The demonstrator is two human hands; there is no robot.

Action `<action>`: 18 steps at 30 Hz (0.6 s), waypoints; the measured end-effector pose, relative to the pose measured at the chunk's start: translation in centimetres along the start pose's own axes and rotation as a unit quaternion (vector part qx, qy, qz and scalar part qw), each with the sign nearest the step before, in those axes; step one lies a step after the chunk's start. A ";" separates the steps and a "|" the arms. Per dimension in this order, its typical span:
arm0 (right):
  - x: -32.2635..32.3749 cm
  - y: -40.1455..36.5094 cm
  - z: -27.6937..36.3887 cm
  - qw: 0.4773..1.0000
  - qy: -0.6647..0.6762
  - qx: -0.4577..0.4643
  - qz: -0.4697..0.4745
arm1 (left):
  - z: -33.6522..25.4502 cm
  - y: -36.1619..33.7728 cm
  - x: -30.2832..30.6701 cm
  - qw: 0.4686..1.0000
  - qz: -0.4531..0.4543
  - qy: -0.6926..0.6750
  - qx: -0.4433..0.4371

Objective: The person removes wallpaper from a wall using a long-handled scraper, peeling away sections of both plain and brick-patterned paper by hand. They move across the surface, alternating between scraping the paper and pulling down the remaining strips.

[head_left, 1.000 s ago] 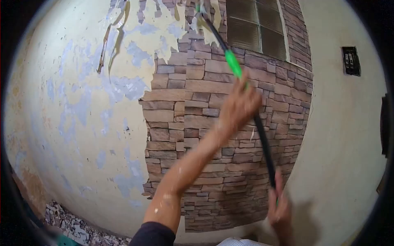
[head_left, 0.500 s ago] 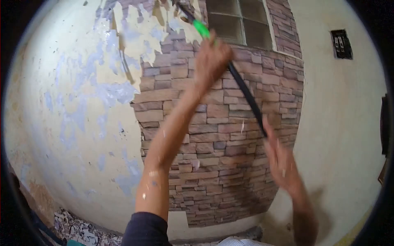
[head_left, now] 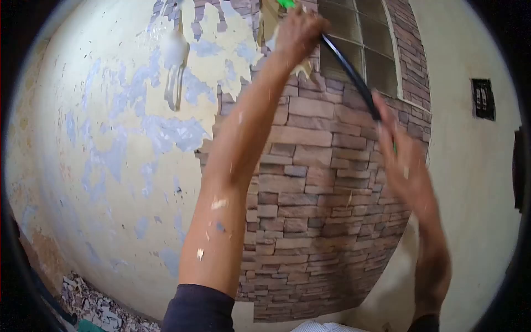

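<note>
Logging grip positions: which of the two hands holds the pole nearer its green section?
The left hand, raised at the top of the view right below the green section; the right hand grips the lower end of the black pole.

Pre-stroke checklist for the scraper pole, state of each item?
1. Left hand closed on the pole, just below its green section: ok.
2. Right hand at the pole's lower end, too blurred to judge the grip: cannot tell.
3. Tool head is past the top edge of the view: cannot tell.
4. Clearance from the window: the pole crosses right in front of the glass: not ok.
5. Loose strip hangs off the wall at upper left: not ok.
6. Footing: debris is heaped at the wall's foot, lower left: not ok.
</note>
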State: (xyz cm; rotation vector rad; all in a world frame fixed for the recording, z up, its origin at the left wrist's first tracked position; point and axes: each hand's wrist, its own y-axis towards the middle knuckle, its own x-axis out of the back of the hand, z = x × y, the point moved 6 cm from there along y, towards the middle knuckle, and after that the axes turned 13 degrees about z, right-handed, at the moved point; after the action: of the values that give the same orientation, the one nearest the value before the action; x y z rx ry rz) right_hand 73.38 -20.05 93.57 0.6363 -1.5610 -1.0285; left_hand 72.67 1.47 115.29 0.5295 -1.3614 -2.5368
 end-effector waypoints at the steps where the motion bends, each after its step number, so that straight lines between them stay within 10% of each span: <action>1: 1.3 4.4 -0.1 1.000 0.002 -0.008 0.012 | 3.7 3.1 0.2 0.999 -0.036 -0.013 0.002; 5: 3.9 8.0 3.4 0.991 -0.042 -0.115 0.057 | 11.6 8.2 -0.7 0.993 0.072 -0.095 0.021; 7: 2.4 5.6 4.3 0.998 -0.063 -0.007 0.021 | 9.5 4.1 0.9 0.994 -0.018 -0.101 0.029; 12: -3.5 -11.6 3.5 0.974 0.132 -0.117 0.140 | -4.9 -11.5 5.6 0.996 0.022 0.039 -0.071; 18: -11.6 -34.7 4.9 0.977 0.009 -0.134 0.168 | -19.1 -27.9 13.7 0.993 0.105 -0.035 -0.032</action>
State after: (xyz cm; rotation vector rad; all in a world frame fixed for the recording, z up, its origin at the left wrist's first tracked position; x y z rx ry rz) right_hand 67.24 -25.58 57.61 0.1862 -1.4216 -0.9483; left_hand 67.53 -2.51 79.43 0.2703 -1.2790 -2.4382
